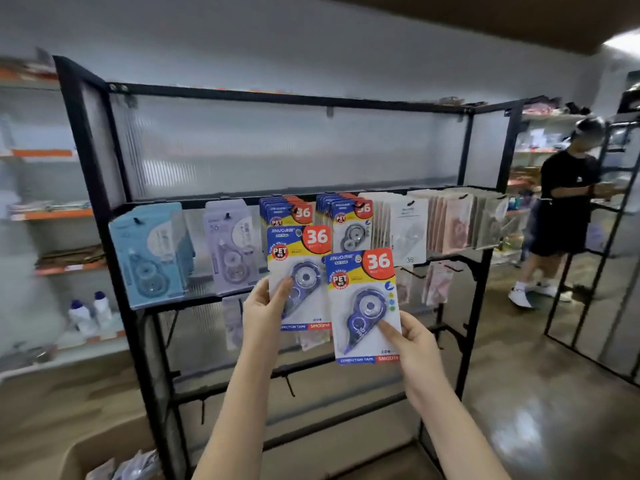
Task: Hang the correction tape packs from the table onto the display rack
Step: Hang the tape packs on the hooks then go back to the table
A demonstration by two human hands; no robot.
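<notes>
I hold two blue-and-yellow correction tape packs marked "36" up in front of the black display rack. My left hand grips the left pack by its lower left edge. My right hand grips the right pack at its lower right corner, a little lower and nearer to me. Behind them, two stacks of the same blue packs hang on the rack's middle rail. The top of the left pack overlaps the left hanging stack.
Light blue packs and lilac packs hang to the left, white and pink packs to the right. A cardboard box with wrapped goods sits at lower left. A person in black stands at right beside another rack.
</notes>
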